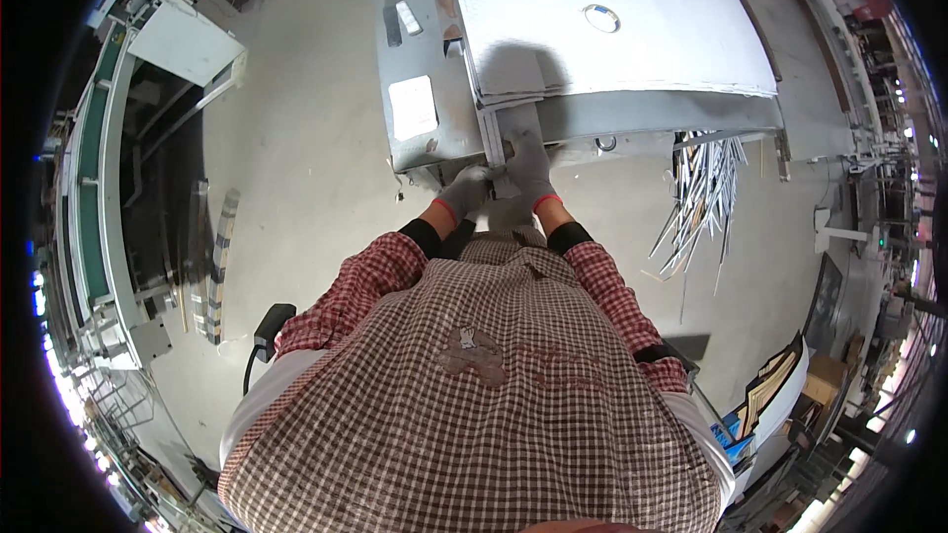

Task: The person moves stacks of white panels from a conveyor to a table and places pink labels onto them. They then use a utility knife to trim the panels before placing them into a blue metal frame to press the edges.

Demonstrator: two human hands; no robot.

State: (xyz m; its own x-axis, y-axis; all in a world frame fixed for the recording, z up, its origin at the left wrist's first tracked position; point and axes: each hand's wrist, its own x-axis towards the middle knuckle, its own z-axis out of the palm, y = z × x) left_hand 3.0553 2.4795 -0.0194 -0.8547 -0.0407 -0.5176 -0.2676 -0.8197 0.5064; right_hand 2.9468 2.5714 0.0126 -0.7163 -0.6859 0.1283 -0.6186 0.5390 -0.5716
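Observation:
Both my hands wear grey gloves with red cuffs and meet at the near left corner of a metal work table (632, 116). My right hand (530, 166) is closed round the near end of a narrow pale strip (493, 138), which hangs past the table edge. My left hand (464, 192) is closed beside it, its fingertips close to the strip's lower end; what they pinch is hidden. A stack of large white sheets (671, 49) lies on the table just beyond my hands. On it rests a small round object with a shiny rim (601, 19).
A white paper (413, 108) and a small white-and-grey tool (407, 18) lie on the table's left side. Many thin strips (696, 197) hang at the right. A green-topped conveyor (94, 168) stands far left, and striped bars (219, 266) lie on the floor.

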